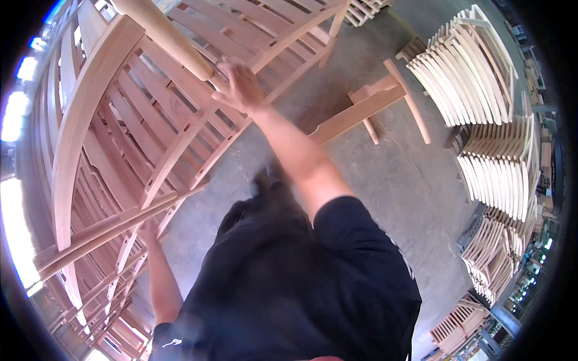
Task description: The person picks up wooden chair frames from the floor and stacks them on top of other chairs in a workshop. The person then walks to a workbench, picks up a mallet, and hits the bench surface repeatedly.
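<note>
A slatted wooden chair frame (93, 114) with a curved side piece tilts up in front of me on the left. My right hand (239, 86) reaches far forward. Its fingers curl at the end of a thick rounded wooden post (171, 41) belonging to the frame. Lower and to the left, my left hand (148, 232) is closed around a long wooden rail (114, 221) of the same frame. Its fingertips are partly hidden behind the wood.
More slatted wooden frames (235, 30) stand close behind the held one. On the grey floor (385, 204) to the right, a partly assembled wooden piece (361, 111) stands on its legs. Tall stacks of curved wooden parts (460, 78) line the far right.
</note>
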Motion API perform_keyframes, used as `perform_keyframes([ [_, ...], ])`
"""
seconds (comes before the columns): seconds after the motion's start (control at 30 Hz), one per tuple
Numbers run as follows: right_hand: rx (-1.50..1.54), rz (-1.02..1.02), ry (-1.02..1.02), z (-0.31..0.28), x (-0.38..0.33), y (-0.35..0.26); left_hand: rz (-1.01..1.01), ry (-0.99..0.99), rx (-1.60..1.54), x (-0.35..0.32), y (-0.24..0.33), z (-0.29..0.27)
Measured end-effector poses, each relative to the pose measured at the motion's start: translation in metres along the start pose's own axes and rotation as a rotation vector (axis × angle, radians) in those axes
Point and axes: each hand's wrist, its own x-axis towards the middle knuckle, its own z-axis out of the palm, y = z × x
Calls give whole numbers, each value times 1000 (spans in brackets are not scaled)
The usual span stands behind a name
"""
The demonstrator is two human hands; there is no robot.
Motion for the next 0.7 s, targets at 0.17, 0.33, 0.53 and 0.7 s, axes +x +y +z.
perform_keyframes([
  [0.17, -330, 405, -26, -95, -229, 3, -403, -563, 315, -144, -46, 91],
  [0.33, -487, 1142, -507, -229, -397, -98, -467, -699, 619, -215, -127, 99],
  [0.53, -645, 1274, -720, -307, -585, -155, -589, -706, 529, -233, -209, 110],
  [0.7, -480, 1547, -449, -316, -616, -128, -355, -811, 593, -295, -184, 156],
])
